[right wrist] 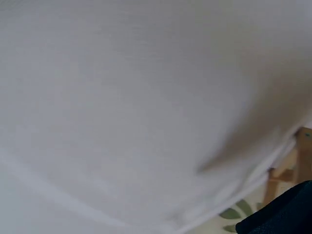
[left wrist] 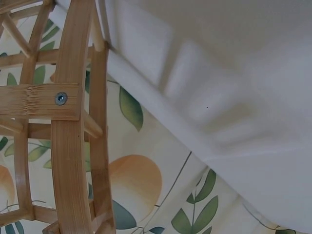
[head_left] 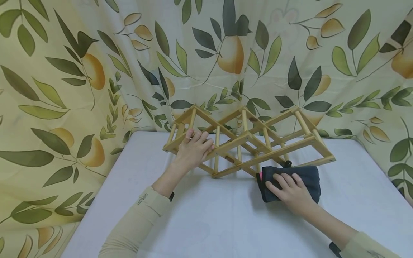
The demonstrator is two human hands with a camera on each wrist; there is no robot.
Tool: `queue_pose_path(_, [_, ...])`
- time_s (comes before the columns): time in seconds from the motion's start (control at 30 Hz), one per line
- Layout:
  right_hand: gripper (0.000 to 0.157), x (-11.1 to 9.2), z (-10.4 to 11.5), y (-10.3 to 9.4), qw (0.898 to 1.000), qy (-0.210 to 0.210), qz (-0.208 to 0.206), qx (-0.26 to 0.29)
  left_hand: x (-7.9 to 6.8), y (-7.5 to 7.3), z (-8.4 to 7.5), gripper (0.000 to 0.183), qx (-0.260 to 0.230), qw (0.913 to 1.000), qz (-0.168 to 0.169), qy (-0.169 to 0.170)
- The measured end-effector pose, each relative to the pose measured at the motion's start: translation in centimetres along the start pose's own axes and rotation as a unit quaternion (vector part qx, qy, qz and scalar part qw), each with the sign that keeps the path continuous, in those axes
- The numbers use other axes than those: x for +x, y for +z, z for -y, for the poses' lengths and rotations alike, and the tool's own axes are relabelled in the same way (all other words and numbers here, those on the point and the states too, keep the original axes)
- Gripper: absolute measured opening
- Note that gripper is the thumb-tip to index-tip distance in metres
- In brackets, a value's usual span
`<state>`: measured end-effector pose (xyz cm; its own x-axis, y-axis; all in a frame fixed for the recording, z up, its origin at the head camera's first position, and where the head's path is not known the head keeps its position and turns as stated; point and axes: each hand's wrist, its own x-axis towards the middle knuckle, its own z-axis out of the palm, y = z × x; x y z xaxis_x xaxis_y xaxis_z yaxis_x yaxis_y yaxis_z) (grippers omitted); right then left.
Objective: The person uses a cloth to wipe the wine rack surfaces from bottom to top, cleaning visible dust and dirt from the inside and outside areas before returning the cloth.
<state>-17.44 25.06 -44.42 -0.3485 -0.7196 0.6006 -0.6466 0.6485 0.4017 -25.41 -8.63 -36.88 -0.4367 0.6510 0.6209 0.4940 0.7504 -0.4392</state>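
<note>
1. Leaf-and-fruit curtain (head_left: 206,21) fills the upper frame.
2. White-covered table (head_left: 206,222), lower centre.
3. Wooden rack (head_left: 247,137), mid-frame.
4. Dark pouch (head_left: 309,179), right of centre, before the rack (pink peeks out at its left end).
5. Right hand (head_left: 292,190): fingers bent over the pouch, gripping it.
6. Left hand (head_left: 193,149): curled around the rack's bar.

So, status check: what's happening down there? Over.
Left grip holding wooden rack. Right grip touching dark pouch. Pouch is in front of rack's right half, possibly in the way.
</note>
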Motion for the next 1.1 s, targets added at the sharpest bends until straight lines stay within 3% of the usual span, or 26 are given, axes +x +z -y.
queue_pose_path(0.33, [0.025,4.9,-0.1,-3.9,0.990,-0.014,-0.139,0.011,0.1,0.1,0.0,0.019,-0.003,0.9999,-0.014,0.003])
queue_pose_path(0.53, [0.021,8.5,-1.3,-6.0,0.979,0.007,-0.204,0.016,0.0,0.2,0.0,0.018,-0.003,0.9999,-0.017,0.001])
queue_pose_path(0.87, [0.033,13.2,-4.2,-6.6,0.979,0.049,-0.197,0.016,0.0,0.3,0.1,0.022,0.006,0.9998,-0.021,0.002])
queue_pose_path(1.0, [0.034,14.7,-5.4,-6.3,0.984,0.049,-0.173,0.015,-0.1,0.4,0.1,0.023,0.007,0.9999,-0.015,0.001])
queue_pose_path(1.1, [0.026,15.4,-6.3,-5.9,0.988,0.051,-0.141,0.022,-0.1,0.4,0.1,0.024,0.013,0.9998,-0.012,0.001])
